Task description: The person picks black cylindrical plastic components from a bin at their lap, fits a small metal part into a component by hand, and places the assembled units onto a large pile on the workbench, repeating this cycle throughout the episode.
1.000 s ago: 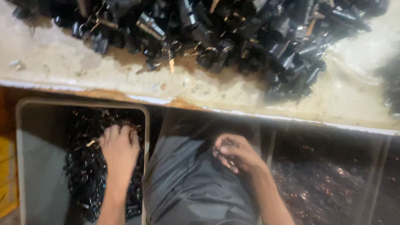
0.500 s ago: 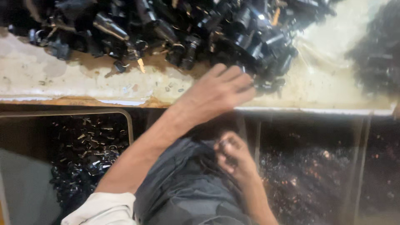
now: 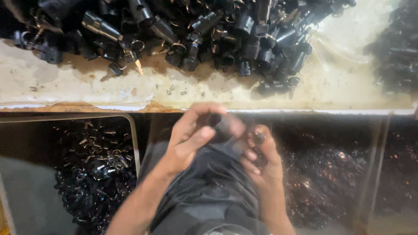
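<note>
The black cylindrical part (image 3: pixel 221 126) is sitting between our 2 hands, just below the bench edge (image 3: pixel 305 111). We are pinching it with the left hand (image 3: pixel 191 139), thumb and fingers curled around it, while the right hand (image 3: pixel 261 161) is nipping a small ring (image 3: pixel 258 138) beside it. We are judging the joining unfinished; a big heap of black parts (image 3: pixel 226 30) is waiting. Blur is hiding the contact.
</note>
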`<move>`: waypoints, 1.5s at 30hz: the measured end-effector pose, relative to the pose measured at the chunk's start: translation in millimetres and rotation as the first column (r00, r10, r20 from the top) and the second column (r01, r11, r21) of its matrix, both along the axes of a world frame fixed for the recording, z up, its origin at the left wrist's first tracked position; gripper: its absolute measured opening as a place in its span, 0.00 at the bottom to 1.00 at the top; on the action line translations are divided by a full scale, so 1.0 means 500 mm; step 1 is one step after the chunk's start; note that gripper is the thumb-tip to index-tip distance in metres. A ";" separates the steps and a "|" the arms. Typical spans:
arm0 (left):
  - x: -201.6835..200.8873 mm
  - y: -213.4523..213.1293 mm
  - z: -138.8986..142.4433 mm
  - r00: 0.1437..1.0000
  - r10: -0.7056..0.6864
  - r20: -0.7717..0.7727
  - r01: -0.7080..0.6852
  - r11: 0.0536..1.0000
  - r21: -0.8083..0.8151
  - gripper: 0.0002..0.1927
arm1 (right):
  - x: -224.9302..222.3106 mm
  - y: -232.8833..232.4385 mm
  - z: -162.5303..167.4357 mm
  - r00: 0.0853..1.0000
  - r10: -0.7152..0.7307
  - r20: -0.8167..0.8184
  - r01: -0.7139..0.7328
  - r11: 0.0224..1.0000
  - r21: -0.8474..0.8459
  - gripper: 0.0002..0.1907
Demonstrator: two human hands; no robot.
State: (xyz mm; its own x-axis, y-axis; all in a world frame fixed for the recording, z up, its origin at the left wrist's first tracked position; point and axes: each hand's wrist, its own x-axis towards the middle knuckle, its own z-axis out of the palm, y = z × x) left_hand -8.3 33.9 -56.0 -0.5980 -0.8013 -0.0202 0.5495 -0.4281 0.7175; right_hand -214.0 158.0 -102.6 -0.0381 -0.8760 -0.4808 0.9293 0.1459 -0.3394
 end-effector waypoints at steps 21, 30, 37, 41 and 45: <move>0.040 0.120 -0.058 0.712 0.098 0.695 0.179 0.932 -0.314 0.33 | 0.131 -0.040 0.064 0.119 0.310 -0.943 -0.180 0.941 0.286 0.04; 0.047 0.121 -0.053 0.617 0.056 0.785 0.215 0.948 -0.237 0.32 | 0.138 -0.026 0.011 0.142 0.168 -0.975 -0.220 0.966 0.134 0.06; 0.104 0.157 -0.098 0.437 0.147 0.887 0.016 0.985 -0.172 0.16 | 0.115 -0.030 -0.019 0.814 0.301 -0.498 -0.261 0.954 0.150 0.15; 0.250 0.150 -0.125 0.074 0.350 0.934 -0.482 0.832 -0.274 0.13 | 0.092 -0.051 -0.018 0.973 0.229 -0.020 -0.222 0.957 0.185 0.29; 0.280 0.096 -0.101 -0.449 0.569 0.688 0.302 0.822 -0.483 0.09 | 0.081 -0.040 -0.032 0.953 0.295 -0.074 -0.287 0.952 0.103 0.22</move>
State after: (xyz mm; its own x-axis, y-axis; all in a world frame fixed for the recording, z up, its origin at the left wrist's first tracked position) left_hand 131.9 82.0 -106.3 0.0438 -0.9989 -0.0137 -0.9793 -0.0457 0.1970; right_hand -173.3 138.0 -118.4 0.1668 -0.8088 -0.5640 0.8094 0.4390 -0.3901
